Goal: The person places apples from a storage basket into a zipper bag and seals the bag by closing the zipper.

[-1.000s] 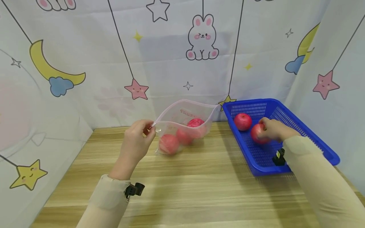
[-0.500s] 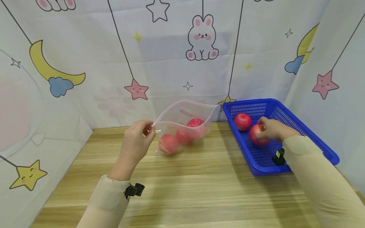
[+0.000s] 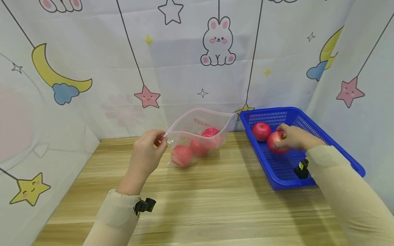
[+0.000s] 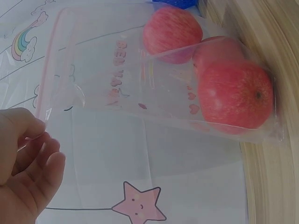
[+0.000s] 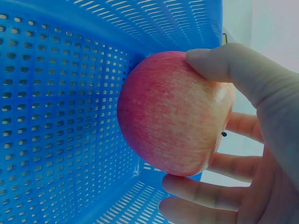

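Note:
My left hand (image 3: 148,149) pinches the near corner of a clear zip bag (image 3: 197,119) by its pink zip edge, holding its mouth apart. Inside the bag lie three red apples; one apple (image 4: 236,95) rests at the bottom nearest the left wrist camera, another apple (image 4: 173,35) farther along, and the third is partly hidden between them. My right hand (image 3: 297,137) grips an apple (image 5: 175,114) with the thumb on one side and fingers on the other, inside the blue basket (image 3: 267,167). A second apple (image 3: 261,132) sits in the basket's far left corner.
The basket stands on the right of the wooden table (image 3: 197,205), beside the bag. A white curtain (image 3: 184,68) with printed stars, moons and a rabbit hangs close behind both. Each sleeve carries a small black wrist camera (image 3: 144,205).
The right hand has shifted slightly left and up with the apple in its grip. The left hand and the bag have stayed in place.

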### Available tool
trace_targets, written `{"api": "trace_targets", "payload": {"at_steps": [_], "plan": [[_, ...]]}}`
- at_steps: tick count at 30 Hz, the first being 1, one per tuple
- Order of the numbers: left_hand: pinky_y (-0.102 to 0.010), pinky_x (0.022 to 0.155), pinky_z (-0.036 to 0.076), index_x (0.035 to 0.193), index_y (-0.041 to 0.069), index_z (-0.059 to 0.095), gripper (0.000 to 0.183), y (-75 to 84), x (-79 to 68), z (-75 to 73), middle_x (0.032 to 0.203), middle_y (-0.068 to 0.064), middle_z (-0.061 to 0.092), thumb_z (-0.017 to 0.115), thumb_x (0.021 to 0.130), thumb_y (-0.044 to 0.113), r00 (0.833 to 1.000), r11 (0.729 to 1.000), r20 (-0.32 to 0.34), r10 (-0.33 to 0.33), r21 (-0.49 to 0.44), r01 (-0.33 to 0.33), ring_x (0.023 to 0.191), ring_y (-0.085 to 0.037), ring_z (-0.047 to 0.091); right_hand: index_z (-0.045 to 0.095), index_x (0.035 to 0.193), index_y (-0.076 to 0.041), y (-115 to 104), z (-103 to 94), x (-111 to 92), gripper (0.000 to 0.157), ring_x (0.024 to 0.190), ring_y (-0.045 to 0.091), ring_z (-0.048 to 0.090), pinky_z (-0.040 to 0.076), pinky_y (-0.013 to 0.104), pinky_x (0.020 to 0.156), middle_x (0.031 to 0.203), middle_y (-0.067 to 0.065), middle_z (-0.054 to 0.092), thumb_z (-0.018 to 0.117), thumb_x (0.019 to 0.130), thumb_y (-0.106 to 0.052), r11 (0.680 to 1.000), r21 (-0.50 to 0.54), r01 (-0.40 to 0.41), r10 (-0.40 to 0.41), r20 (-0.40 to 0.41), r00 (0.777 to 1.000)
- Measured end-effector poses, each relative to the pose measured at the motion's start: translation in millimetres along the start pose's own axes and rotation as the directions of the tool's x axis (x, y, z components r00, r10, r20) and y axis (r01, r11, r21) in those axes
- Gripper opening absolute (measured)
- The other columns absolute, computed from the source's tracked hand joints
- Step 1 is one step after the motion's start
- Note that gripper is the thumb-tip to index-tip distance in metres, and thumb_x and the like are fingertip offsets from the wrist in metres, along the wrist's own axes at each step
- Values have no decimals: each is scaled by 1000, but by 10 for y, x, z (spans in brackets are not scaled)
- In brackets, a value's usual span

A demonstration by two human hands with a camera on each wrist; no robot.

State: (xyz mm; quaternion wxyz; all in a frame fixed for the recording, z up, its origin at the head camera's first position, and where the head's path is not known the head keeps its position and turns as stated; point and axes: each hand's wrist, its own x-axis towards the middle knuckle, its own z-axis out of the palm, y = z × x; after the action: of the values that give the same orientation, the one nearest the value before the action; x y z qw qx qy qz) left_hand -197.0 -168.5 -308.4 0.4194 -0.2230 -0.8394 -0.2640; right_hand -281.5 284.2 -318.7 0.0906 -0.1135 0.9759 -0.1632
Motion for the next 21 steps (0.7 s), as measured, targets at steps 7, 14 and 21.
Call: {"api": "trace_targets", "payload": {"at_steps": [7, 14, 21], "plan": [[-32, 53, 51, 91, -4, 65, 12, 3, -1, -4, 77, -14, 65, 69, 80, -1, 1000, 1000, 6, -5, 5, 5, 66, -22, 61, 41, 132, 11, -41, -33, -15, 78, 109, 45, 54, 46, 59, 87, 121, 32, 55, 70, 78, -38, 997, -72, 12, -16, -56, 998], [-31, 53, 51, 90, -4, 65, 12, 12, 1, -8, 78, -14, 65, 69, 79, -2, 1000, 1000, 7, -3, 1, 3, 66, -22, 61, 44, 129, 11, -37, -48, -41, 78, 106, 43, 56, 47, 57, 85, 119, 32, 57, 71, 76, -39, 995, -92, 32, -37, -62, 997], [-31, 53, 50, 90, -4, 65, 11, 17, 3, -4, 77, -14, 64, 69, 79, -2, 1000, 1000, 2, -1, -1, 1, 66, -22, 60, 46, 127, 11, -51, -65, -68, 78, 102, 40, 58, 48, 55, 82, 116, 30, 58, 73, 75, -41, 994, -107, 38, -47, -78, 996]]}}
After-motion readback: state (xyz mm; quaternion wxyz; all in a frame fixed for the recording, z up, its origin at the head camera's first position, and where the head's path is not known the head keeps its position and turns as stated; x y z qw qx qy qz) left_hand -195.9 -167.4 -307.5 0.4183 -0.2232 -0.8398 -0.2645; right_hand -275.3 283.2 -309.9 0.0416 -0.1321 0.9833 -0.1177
